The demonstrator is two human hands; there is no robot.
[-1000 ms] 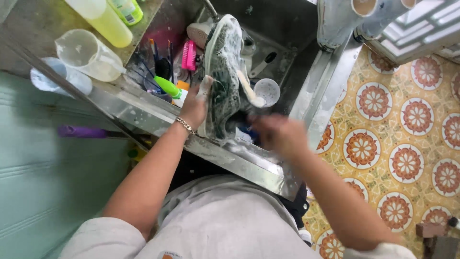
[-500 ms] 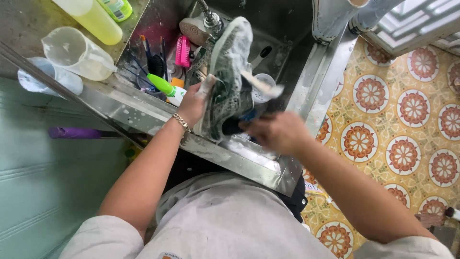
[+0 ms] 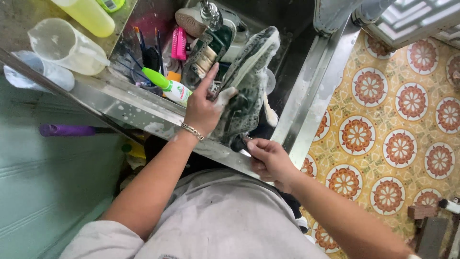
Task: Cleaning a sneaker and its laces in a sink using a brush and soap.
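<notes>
**A:** so why was the shoe (image 3: 247, 91) tipped up like that over the sink (image 3: 306, 96)? sole side facing out, toe pointing away from the person.

**B:** prob so the suds ran down into the basin and not on the floor (image 3: 383, 139). It was covered in foam. Left hand (image 3: 203, 108) was wrapped round its side, fingers curled and pressing on it, thumb side toward the body, w/ a bracelet (image 3: 192, 130) on that wrist. That's a bracing grip imo, keeps it steady.

**A:** and the right hand (image 3: 268, 158)?

**B:** down by the heel end at the sink's front edge, fingers closed tight round sth dark and thin. Can't tell what, looks like a brush handle maybe, mostly hidden.

**A:** other stuff nearby?

**B:** second shoe (image 3: 211, 45) lying in the basin under the tap (image 3: 211, 12), pink brush (image 3: 178, 43) beside it, green-and-white bottle (image 3: 167, 86) leaning at the rim, clear jug (image 3: 64, 45) on the counter. All within reach.
</notes>
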